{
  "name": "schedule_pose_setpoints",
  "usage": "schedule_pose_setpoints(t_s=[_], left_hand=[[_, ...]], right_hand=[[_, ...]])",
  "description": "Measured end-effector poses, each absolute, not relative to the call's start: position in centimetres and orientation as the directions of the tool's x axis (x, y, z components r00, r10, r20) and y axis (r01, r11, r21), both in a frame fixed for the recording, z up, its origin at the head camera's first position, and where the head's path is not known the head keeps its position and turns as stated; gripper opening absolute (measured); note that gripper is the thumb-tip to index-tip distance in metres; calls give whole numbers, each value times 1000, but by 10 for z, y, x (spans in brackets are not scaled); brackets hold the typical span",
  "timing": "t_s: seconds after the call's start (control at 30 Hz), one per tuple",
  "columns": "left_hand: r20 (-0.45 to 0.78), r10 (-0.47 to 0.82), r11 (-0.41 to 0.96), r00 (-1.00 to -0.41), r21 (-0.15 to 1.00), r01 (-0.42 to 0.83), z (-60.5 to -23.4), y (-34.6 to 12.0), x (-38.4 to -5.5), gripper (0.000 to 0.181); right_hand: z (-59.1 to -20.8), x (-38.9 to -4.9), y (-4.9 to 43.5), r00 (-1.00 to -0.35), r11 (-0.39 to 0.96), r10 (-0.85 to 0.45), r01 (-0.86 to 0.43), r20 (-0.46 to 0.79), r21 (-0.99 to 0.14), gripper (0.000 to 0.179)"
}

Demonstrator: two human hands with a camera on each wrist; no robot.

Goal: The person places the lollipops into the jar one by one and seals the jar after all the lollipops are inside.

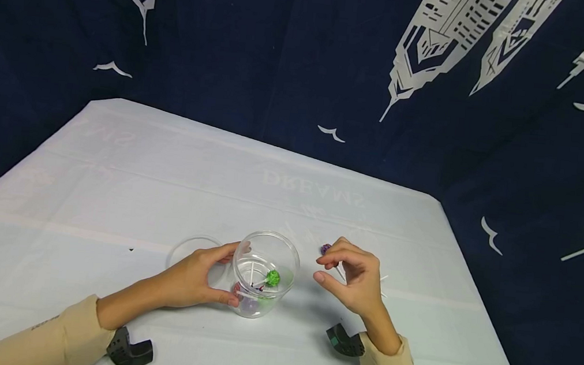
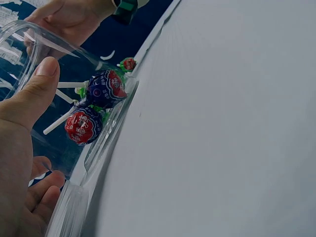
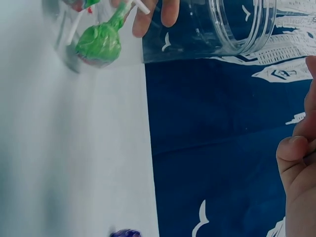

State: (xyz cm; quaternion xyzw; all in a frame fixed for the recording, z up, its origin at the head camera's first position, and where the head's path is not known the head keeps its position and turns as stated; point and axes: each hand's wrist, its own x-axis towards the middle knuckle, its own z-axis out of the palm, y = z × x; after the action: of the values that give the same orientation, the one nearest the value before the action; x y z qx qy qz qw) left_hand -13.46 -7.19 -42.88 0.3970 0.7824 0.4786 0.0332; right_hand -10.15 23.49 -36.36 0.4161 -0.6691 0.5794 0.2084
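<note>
My left hand [image 1: 200,276] holds a clear plastic jar [image 1: 282,295], thumb on the near side and fingers on the far side. Its open mouth tips toward the head camera. Inside lie several wrapped lollipops, among them a green one [image 1: 273,278] and a blue-and-red one [image 2: 84,125]. My right hand [image 1: 354,272] hovers to the right of the jar, apart from it, fingers loosely bent and thumb separated, holding nothing. Beyond it a purple lollipop [image 1: 325,248] lies on the table, its stick partly hidden by the hand.
A clear round lid [image 1: 182,246] lies left of the jar, partly behind my left hand. White sticks [image 1: 384,278] show right of my right hand. A small dark speck [image 1: 131,249] is on the white table [image 1: 114,190]. A dark blue printed curtain [image 1: 261,58] hangs behind.
</note>
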Motion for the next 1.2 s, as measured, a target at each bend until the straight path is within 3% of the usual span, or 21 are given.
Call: schedule_pose_setpoints(t_s=[0.37,0.73,1.0,1.2], left_hand=[[320,662,217,-677,783,582,-428,-71,-135,96],[322,655,232,-684,776,587,-429,-71,-135,93],[331,658,223,-676,772,595,-428,-70,-135,94],[335,660,218,-672,770,599,-430,-70,-136,93]], right_hand=[[-379,-94,252,-569,43,-273,-813,776,-581,16],[-391,-92,263,-627,178,-238,-779,742,-601,24],[-394,-90,269,-729,463,-163,-652,665,-601,26],[-401,-94,274,-731,654,-152,-579,665,-487,22]])
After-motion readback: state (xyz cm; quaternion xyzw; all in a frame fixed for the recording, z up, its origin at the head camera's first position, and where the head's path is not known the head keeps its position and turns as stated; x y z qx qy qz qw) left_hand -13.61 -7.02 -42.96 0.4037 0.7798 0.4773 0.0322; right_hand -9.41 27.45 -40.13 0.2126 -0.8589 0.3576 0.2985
